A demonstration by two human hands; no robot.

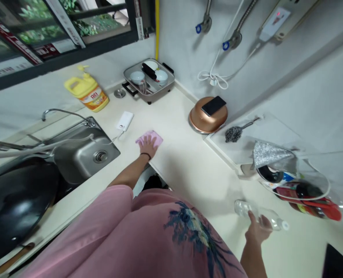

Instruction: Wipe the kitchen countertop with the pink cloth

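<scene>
Pink shirt front [160, 231] with blue flower print at six o'clock, closest of all in the head view. Just left of centre, toward nine o'clock: left hand [147, 146], flat and palm down, fingers spread, pressing on a pink cloth [159, 139] on the pale counter [185, 158]. Looks soft, limp and light, best kept under the palm or pinched by a corner. At four o'clock: right hand [257, 231], thumb and fingers wrapped around the middle of a clear bottle [242, 208], base toward centre, white cap [285, 225] outward. Unclear from this angle whether upright or tilted, resting or lifted. Looks empty, light, smooth and perhaps slippery, probably thin enough to dent; best held around the middle with gentle pressure. Farther out: steel sink [75, 164] at nine o'clock, yellow jug [94, 101] at ten, electric pan [157, 94] holding bowls [137, 77] at eleven, copper-coloured pot [202, 119] bearing a black phone [214, 105] at two.
</scene>
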